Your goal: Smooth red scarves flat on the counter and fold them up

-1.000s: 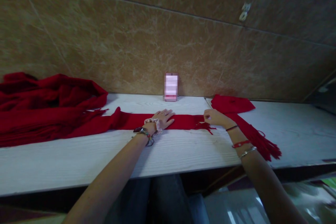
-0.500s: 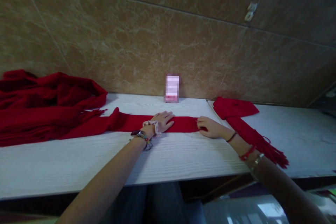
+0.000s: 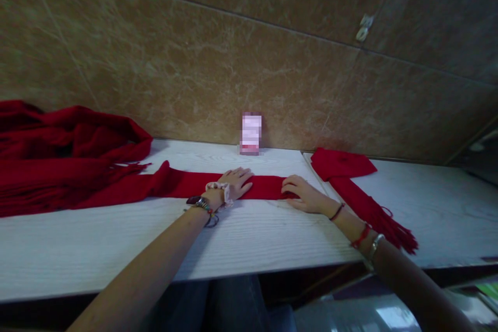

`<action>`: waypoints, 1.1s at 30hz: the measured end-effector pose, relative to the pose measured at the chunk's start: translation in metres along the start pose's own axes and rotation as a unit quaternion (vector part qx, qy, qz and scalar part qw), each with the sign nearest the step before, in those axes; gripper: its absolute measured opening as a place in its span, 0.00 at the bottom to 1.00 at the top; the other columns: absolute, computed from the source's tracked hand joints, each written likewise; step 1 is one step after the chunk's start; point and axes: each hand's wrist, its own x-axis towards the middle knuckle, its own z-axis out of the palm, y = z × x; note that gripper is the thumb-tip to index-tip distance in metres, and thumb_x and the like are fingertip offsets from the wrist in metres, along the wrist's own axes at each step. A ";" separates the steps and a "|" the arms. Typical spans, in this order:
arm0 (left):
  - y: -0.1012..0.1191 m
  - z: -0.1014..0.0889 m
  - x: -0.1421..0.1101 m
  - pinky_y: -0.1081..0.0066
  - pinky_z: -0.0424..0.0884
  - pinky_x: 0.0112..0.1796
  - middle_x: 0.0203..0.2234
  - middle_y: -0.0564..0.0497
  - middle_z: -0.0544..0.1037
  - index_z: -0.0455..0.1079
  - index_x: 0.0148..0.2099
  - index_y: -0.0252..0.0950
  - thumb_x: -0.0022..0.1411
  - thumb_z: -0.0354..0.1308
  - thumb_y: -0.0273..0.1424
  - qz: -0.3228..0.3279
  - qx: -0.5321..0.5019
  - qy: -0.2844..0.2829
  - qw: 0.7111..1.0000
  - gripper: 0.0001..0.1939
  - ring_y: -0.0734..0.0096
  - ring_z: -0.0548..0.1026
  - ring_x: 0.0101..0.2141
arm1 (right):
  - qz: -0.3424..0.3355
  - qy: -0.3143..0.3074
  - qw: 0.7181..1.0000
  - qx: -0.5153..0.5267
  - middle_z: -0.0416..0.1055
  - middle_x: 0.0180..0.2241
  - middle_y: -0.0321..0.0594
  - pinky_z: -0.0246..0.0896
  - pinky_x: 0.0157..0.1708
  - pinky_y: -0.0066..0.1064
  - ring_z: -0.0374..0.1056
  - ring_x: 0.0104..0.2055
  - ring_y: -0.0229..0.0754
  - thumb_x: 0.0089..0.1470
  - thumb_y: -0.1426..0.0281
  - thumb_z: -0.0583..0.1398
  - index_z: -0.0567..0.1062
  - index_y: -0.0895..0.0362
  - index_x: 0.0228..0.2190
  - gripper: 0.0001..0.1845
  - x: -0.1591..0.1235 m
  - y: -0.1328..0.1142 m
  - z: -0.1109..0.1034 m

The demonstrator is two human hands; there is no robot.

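Note:
A long red scarf (image 3: 264, 187) runs as a flat, narrow strip across the white tabletop. My left hand (image 3: 235, 182) lies palm down on it with fingers stretched out. At the strip's right end is my right hand (image 3: 301, 193), its fingers curled over the edge and the thumb on the near side, gripping the cloth. Farther left the strip has a raised fold (image 3: 160, 179) and runs into a loose heap of red fabric (image 3: 78, 135) with fringes. The cloth beneath my palms is hidden.
Right of my hands rests another red scarf (image 3: 342, 163), folded over, its fringed end pointing toward the front edge. A blurred white-and-pink packet (image 3: 251, 132) stands against the brown tiled wall (image 3: 187, 62). The white table (image 3: 249, 238) ends just before my legs.
The view has shifted slightly. My right hand's fingers have loosened from a tight pinch into a wider curl at the scarf's end. My left hand stays flat on the cloth.

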 end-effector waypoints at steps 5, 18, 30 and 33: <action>0.001 -0.001 -0.001 0.60 0.54 0.54 0.57 0.48 0.58 0.57 0.58 0.37 0.64 0.40 0.38 0.000 0.010 -0.005 1.000 0.22 0.60 0.56 0.56 | 0.045 -0.067 0.996 -0.030 0.64 0.26 0.40 0.58 0.35 0.34 0.60 0.32 0.41 0.48 0.73 0.54 0.68 0.57 0.24 0.03 -0.012 0.020 -0.007; 0.009 -0.002 -0.001 0.59 0.54 0.53 0.56 0.47 0.60 0.59 0.57 0.38 0.64 0.41 0.38 -0.024 0.000 0.005 1.000 0.21 0.59 0.56 0.56 | 0.026 0.015 0.999 0.040 0.63 0.45 0.47 0.55 0.49 0.41 0.58 0.49 0.44 0.52 0.69 0.54 0.67 0.56 0.44 0.16 0.011 -0.004 0.003; 0.007 0.000 0.000 0.58 0.54 0.53 0.56 0.48 0.59 0.59 0.57 0.40 0.64 0.40 0.39 -0.014 0.002 0.003 1.000 0.22 0.60 0.56 0.56 | 0.117 0.096 0.988 -0.024 0.68 0.40 0.47 0.59 0.46 0.44 0.64 0.45 0.46 0.53 0.67 0.53 0.72 0.56 0.38 0.12 -0.014 0.043 -0.010; 0.007 0.000 0.000 0.59 0.54 0.53 0.56 0.48 0.59 0.58 0.57 0.39 0.64 0.40 0.39 -0.016 0.012 0.004 1.000 0.22 0.60 0.56 0.56 | 0.068 0.051 0.996 -0.011 0.60 0.53 0.48 0.50 0.54 0.46 0.53 0.56 0.46 0.54 0.66 0.53 0.66 0.54 0.48 0.19 0.002 0.027 0.003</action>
